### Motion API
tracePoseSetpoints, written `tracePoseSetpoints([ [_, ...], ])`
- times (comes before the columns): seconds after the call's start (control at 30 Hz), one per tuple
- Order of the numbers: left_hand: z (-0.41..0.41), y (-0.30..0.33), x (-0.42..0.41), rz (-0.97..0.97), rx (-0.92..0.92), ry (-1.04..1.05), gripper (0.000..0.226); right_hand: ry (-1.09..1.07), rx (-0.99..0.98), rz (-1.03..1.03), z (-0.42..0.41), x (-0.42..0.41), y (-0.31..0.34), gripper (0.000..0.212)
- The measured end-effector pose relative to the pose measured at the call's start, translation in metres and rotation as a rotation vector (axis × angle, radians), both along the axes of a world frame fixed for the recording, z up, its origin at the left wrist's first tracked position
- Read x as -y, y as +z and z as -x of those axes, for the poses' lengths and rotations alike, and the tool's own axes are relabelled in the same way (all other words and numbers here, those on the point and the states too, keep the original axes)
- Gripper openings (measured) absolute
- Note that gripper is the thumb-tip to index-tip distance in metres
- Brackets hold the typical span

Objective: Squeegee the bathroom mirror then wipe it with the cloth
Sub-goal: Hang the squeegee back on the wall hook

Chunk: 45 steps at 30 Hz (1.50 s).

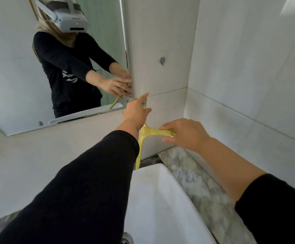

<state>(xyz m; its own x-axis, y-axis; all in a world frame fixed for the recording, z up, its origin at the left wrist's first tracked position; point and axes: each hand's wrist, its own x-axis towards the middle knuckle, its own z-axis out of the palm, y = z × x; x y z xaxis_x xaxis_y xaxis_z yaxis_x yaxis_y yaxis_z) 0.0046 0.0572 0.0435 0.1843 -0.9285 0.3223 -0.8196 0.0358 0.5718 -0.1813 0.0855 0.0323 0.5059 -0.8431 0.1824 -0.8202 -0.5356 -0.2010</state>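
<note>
Right hand pinches squeegee handle; left hand grips blade top, beside mirror edge. Advice: seat blade flat, even pressure, overlapping strokes.

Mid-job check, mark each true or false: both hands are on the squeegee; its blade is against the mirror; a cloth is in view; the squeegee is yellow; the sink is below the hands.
1. Both hands hold the squeegee. True: right hand grips the handle, left hand the blade's upper end.
2. Its blade is against the mirror. False: it is off the glass, over the wall tiles.
3. A cloth is in view. False: none shows.
4. The squeegee is yellow. True.
5. The sink is below the hands. True.
</note>
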Motion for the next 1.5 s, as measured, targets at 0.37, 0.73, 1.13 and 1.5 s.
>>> tracePoseSetpoints([
  [0.37,0.002,0.009,-0.016,0.176,-0.228,0.267,0.055,-0.644,1.049,-0.186,-0.025,0.016,0.026,0.082],
  [0.73,-0.029,-0.019,-0.033,0.190,-0.164,0.236,0.040,-0.674,1.408,-0.237,-0.066,0.059,0.042,0.061],
  [1.13,-0.060,-0.070,-0.008,0.151,0.403,-0.180,0.044,-0.380,1.059,-0.015,-0.080,0.133,0.072,0.059],
  [1.5,-0.053,-0.084,0.035,0.073,0.368,-0.201,0.055,-0.375,0.988,0.007,-0.083,0.175,0.067,0.057],
])
